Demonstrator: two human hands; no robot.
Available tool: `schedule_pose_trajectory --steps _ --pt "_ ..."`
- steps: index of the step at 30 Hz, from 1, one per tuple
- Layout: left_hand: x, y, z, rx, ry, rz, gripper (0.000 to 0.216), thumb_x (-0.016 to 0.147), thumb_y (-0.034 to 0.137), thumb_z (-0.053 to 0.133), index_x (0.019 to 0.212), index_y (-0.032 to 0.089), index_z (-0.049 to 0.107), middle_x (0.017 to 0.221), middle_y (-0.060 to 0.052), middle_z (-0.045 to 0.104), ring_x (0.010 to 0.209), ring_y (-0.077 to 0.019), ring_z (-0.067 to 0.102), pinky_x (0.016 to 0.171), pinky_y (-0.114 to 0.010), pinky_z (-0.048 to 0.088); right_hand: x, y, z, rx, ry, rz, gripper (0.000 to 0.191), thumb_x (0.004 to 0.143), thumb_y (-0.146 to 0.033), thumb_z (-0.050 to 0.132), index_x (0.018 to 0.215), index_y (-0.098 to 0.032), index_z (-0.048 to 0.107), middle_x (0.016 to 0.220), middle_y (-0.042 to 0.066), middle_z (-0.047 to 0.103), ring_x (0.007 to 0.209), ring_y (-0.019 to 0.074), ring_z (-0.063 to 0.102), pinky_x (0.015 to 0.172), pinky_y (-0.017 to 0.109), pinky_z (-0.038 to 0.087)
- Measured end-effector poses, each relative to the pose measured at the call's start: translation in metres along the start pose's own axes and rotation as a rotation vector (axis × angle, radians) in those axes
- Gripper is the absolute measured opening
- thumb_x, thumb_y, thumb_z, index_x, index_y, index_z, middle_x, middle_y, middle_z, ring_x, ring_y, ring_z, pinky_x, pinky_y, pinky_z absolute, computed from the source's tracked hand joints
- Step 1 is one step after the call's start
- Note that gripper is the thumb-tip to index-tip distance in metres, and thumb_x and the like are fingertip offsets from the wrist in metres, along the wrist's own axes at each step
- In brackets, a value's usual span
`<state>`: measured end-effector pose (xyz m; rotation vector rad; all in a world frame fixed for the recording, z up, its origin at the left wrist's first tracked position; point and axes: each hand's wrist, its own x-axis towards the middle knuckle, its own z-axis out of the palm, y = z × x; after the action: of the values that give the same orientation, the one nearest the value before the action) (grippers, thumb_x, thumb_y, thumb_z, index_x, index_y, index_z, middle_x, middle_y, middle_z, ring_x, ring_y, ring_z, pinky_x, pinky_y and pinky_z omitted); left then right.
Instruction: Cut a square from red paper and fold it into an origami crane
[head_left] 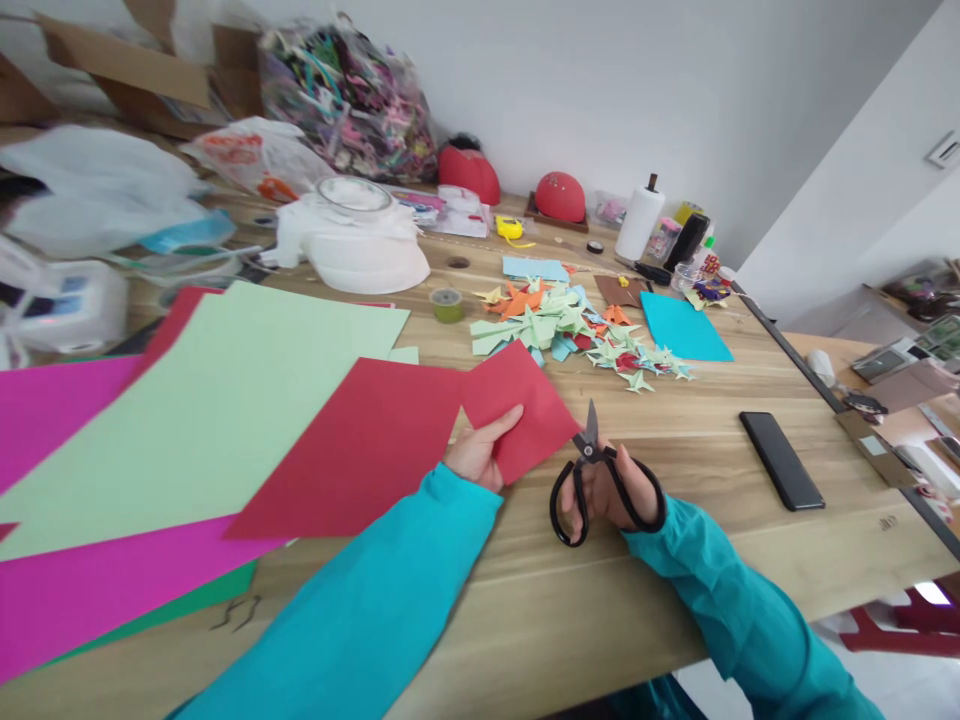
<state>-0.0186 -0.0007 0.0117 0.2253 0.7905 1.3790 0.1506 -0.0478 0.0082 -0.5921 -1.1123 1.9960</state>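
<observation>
My left hand (pixel 480 452) grips a small red sheet of paper (pixel 529 405), thumb on top and the other fingers hidden beneath. Black-handled scissors (pixel 589 452) are in my right hand (pixel 611 492), with fingers through the loops and the blades partly apart. The blades point up and away, right at the small sheet's right corner; whether they touch it I cannot tell. A larger red sheet (pixel 367 440) lies on the table just left of my left hand. Beyond both hands sits a pile of folded paper pieces (pixel 551 318) in green, orange, red and blue.
Large pale green sheets (pixel 247 400) and magenta sheets (pixel 150 580) cover the left side. A roll of green tape (pixel 448 306) stands behind the red paper. On the right lie a black phone (pixel 780 460) and a blue sheet (pixel 686 327). Bags and boxes line the wall.
</observation>
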Motion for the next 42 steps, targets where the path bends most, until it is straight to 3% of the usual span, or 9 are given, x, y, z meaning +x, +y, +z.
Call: schedule_pose_trajectory --steps 6,10,15,22,27,34,42 --pt "0.005 0.000 -0.006 0.030 -0.026 -0.158 0.025 0.070 0.006 0.066 0.094 0.012 0.066 0.085 -0.010 0.073 0.089 -0.0272 0.068 0.084 -0.041 0.055 -0.001 0.004 -0.004 -0.020 0.009 -0.014 0.077 0.076 -0.071 0.043 0.133 -0.019 0.032 0.073 0.004 0.062 0.050 0.0147 0.056 0.043 0.023 0.040" --pt "0.007 0.001 -0.009 0.041 -0.110 -0.202 0.030 0.068 0.000 0.063 0.097 0.010 0.066 0.093 -0.011 0.072 0.095 -0.0271 0.066 0.089 -0.039 0.053 -0.002 0.004 -0.006 -0.049 0.009 -0.002 0.080 0.076 -0.073 0.040 0.133 -0.018 0.034 0.072 0.004 0.061 0.051 0.0151 0.056 0.045 0.024 0.041" --pt "0.007 0.002 -0.008 0.049 -0.097 -0.235 0.031 0.070 0.000 0.060 0.099 0.010 0.065 0.094 -0.011 0.072 0.098 -0.0273 0.064 0.091 -0.040 0.052 -0.003 -0.003 -0.003 0.007 -0.023 -0.011 0.081 0.074 -0.070 0.047 0.134 -0.018 0.032 0.074 0.005 0.061 0.053 0.0153 0.056 0.049 0.027 0.043" --pt "0.008 0.002 -0.012 0.021 -0.141 -0.160 0.030 0.067 0.007 0.068 0.095 0.016 0.066 0.094 -0.008 0.072 0.101 -0.0276 0.063 0.090 -0.042 0.052 -0.004 -0.003 -0.003 -0.065 -0.009 0.023 0.081 0.077 -0.073 0.038 0.134 -0.017 0.033 0.073 0.005 0.060 0.054 0.0160 0.056 0.051 0.030 0.044" --pt "0.009 0.001 -0.012 0.059 -0.102 -0.171 0.031 0.064 0.005 0.069 0.094 0.013 0.066 0.089 -0.010 0.073 0.094 -0.0275 0.066 0.086 -0.041 0.055 -0.004 -0.004 -0.004 -0.006 -0.038 0.001 0.080 0.076 -0.070 0.044 0.137 -0.021 0.029 0.076 0.004 0.061 0.053 0.0151 0.055 0.051 0.029 0.045" --pt "0.006 0.000 -0.006 0.098 -0.104 0.061 0.054 0.055 0.005 0.078 0.105 0.019 0.063 0.088 -0.007 0.073 0.086 -0.0277 0.068 0.079 -0.042 0.057 -0.004 -0.005 -0.004 0.033 -0.041 0.014 0.080 0.076 -0.068 0.047 0.137 -0.020 0.028 0.074 0.004 0.061 0.052 0.0149 0.055 0.051 0.028 0.045" --pt "0.007 0.004 -0.006 0.167 -0.082 0.064 0.065 0.047 0.012 0.084 0.108 0.016 0.063 0.093 -0.010 0.072 0.092 -0.0304 0.066 0.082 -0.042 0.056 -0.004 -0.004 -0.008 -0.032 0.016 0.097 0.080 0.081 -0.075 0.016 0.136 -0.018 0.030 0.068 0.004 0.060 0.047 0.0152 0.055 0.046 0.028 0.043"
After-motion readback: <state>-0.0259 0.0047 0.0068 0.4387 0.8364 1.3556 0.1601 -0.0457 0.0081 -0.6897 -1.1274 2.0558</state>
